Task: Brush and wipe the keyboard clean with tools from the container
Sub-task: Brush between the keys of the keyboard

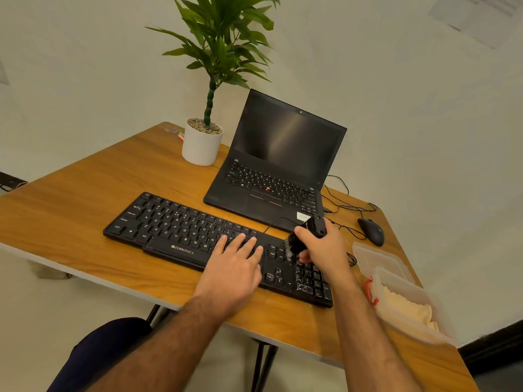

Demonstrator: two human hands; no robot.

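A right hand clamps a brush, bristles on the keyboard; the left hand presses flat, fingers apart.

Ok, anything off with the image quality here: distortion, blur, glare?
Head view: wide-angle bending bows the table edges and tilts the walls; the container at the right edge is soft and smeared; a pale streak of glare crosses the dark laptop screen; warm, dim light, yet the keyboard and both hands stay readable.
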